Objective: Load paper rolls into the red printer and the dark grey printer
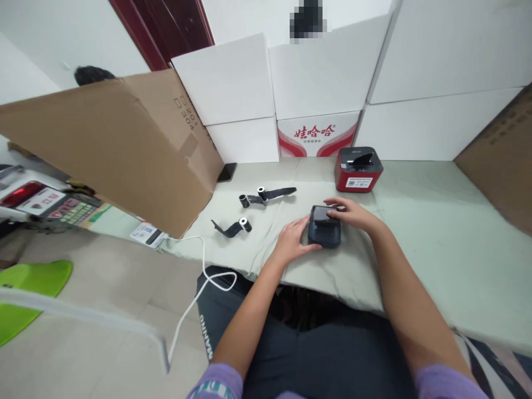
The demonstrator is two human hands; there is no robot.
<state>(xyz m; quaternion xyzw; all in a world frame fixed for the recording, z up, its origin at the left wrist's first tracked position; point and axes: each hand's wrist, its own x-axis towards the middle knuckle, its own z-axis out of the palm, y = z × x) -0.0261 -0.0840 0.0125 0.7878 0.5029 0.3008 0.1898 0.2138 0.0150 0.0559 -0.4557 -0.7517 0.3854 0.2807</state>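
Observation:
A small dark boxy device [325, 237], which looks like a portable printer, rests on the cloth-covered table between my hands. My left hand [293, 241] holds its left side, with the thumb along the front edge. On the upper right, my right hand [349, 213] grips the device, its thumb on the glossy lid and its fingers at the back edge. Left of my hands lie a small roll with a black strip [233, 228] and two more rolls with black strips [266, 195] side by side. Behind my right hand stands a red and black printer [358, 172].
White boxes [320, 83] form a wall at the back. A tall cardboard sheet [166, 155] borders the left, with a dark phone-like slab [226, 172] beside it. Another brown carton [499, 160] stands right. A white cable [204, 252] hangs over the table's front edge.

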